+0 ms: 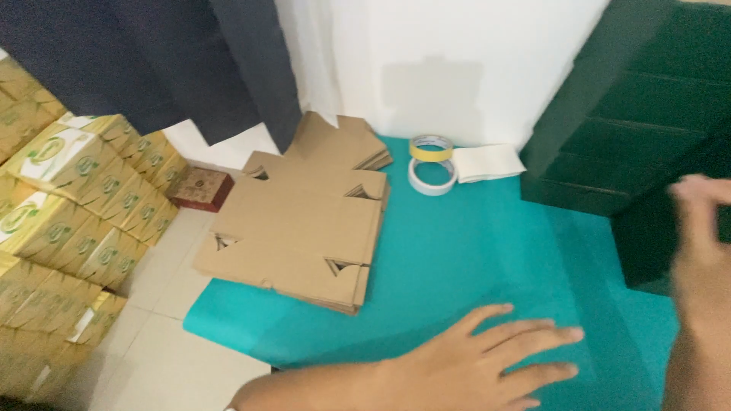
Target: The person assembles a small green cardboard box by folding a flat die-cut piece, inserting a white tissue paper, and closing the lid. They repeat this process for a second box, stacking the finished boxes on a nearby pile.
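Observation:
My left hand (480, 361) lies flat on the teal table top (472, 251) near its front edge, fingers spread and pointing right, holding nothing. My right hand (704, 243) is raised at the right edge of the view, blurred, close to a stack of dark green boxes (632, 129); whether it grips anything cannot be told. A stack of flat brown cardboard sheets (301, 228) lies on the table's left part, overhanging its edge. Two tape rolls, a yellow roll (431, 148) leaning on a white roll (432, 176), sit at the back.
A folded white cloth or paper (491, 163) lies beside the tape rolls. Stacked yellow-green cartons (68, 213) fill the left on a tiled floor (167, 304). A small dark red box (202, 189) sits by them. A dark curtain (152, 61) hangs over the white wall.

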